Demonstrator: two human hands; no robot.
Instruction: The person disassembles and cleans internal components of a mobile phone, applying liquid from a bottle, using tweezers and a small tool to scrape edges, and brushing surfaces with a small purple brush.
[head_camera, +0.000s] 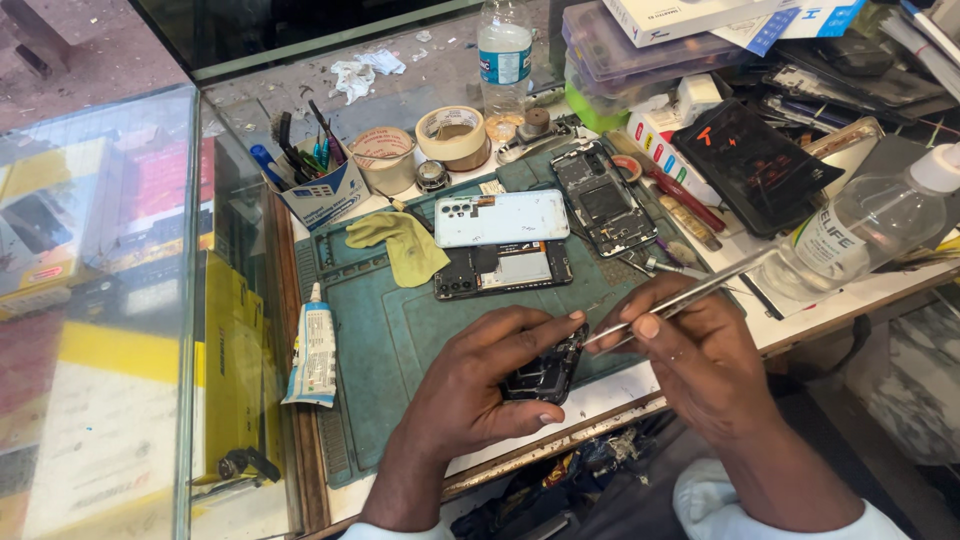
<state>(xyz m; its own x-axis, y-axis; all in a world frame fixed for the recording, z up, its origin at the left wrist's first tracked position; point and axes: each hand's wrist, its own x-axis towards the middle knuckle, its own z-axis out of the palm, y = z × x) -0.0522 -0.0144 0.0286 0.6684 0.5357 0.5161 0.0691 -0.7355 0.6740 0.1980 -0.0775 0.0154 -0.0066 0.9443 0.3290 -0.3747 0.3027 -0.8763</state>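
Two hands at the near edge of the bench (700, 262): left hand (480, 385) cups a small dark phone part (545, 372) just above the green work mat (390, 330), fingers (540, 325) curled round it so the open side faces up. Right hand (700, 350) pinches metal tweezers (680, 298) like a pen, tips touching the top edge of the part beside the left index finger; I judge that grip is for fine control. Both sets of fingers are closed narrow on what they hold

On the mat behind, a white phone back cover (502, 217) lies flat, overlapping an opened phone (505, 270) with its insides showing. Another stripped phone frame (603, 200) lies angled to the right. Yellow cloth (405, 245) sits just left of the cover, glue tube (314, 350) at the mat's left edge, all near, I'd guess for quick reach

Containers: small cardboard box (325, 190) holds pens and brushes standing upright. Two tape rolls (452, 135) stand beside it. Clear water bottle (503, 55) upright at the back, level hard to tell. Clear squeeze bottle (860, 230) lies tilted at right, seems to have clear liquid. Stacked purple plastic cases (640, 50) top right, contents hidden. Glass display case (110, 300) on the left with boxes inside
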